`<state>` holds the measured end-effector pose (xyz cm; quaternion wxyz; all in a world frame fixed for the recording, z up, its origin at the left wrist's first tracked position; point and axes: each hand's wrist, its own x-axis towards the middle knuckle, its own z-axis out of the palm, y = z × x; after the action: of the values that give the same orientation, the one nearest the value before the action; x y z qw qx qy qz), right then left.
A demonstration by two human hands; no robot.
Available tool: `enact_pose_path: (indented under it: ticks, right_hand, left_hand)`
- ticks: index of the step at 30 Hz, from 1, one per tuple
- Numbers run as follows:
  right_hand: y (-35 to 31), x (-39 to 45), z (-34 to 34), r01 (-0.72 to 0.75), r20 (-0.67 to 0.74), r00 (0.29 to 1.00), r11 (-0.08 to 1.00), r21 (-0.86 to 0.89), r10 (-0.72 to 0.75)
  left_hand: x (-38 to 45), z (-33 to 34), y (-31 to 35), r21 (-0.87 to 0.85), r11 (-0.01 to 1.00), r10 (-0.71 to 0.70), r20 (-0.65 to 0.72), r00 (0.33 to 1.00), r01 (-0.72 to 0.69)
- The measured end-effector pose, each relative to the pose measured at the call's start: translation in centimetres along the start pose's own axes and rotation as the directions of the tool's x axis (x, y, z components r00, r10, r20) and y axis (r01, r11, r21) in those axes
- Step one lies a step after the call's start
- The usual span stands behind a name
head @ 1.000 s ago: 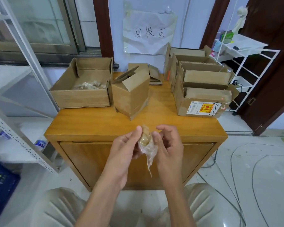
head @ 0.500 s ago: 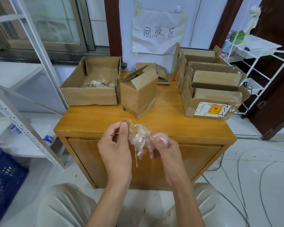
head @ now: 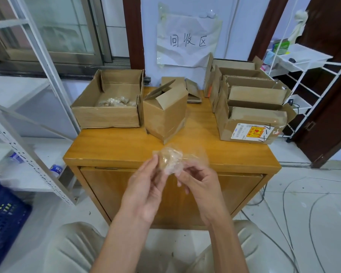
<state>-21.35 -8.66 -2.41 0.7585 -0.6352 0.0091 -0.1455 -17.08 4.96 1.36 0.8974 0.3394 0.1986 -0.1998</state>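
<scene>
A small clear plastic packet (head: 170, 159) with a tan lump inside is held up in front of the wooden cabinet's (head: 126, 148) front edge. My left hand (head: 144, 192) pinches its left side with thumb and fingers. My right hand (head: 197, 181) pinches the crinkled plastic at its right end. An open cardboard box (head: 106, 115) at the back left holds several similar packets (head: 114, 101).
A small open carton (head: 165, 113) stands mid-table, with flattened cardboard (head: 193, 91) behind it. Nested open boxes (head: 248, 107) fill the right side. A metal rack (head: 24, 146) and a blue crate (head: 2, 219) are on the left, a white wire shelf (head: 303, 75) on the right, cables (head: 295, 209) across the floor.
The packet has turned from hanging upright to lying sideways between my hands, and its plastic is spread out to the right. The view has shifted so the cabinet sits further right.
</scene>
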Motion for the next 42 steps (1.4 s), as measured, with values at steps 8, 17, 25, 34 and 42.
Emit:
enact_pose_path:
  ticks: [8,17,25,34,42]
  right_hand:
    - [0.3,-0.3,-0.9,-0.080,0.102,0.991,0.996,-0.050,0.085]
    - [0.1,0.0,-1.1,-0.195,-0.067,0.978,0.981,0.013,0.195]
    - [0.1,-0.3,-1.1,-0.129,0.002,0.992,0.992,-0.011,0.129]
    - [-0.6,-0.2,-2.5,-0.104,0.030,0.993,0.959,-0.265,0.116]
    - [-1.4,0.2,-0.2,0.094,-0.229,0.947,0.876,-0.474,-0.226]
  left_hand:
    - [0.5,-1.5,-1.6,0.543,0.769,0.377,0.038,0.925,-0.336]
    - [-0.4,-1.7,-2.4,0.596,0.640,0.290,0.397,0.871,-0.484]
    - [-0.3,-1.7,-2.7,0.580,0.599,0.333,0.447,0.830,-0.552]
    - [0.8,-2.2,-3.5,0.709,0.276,0.699,0.316,0.642,-0.649]
    - [1.0,-2.5,-3.8,0.786,0.172,0.722,0.309,0.619,-0.593]
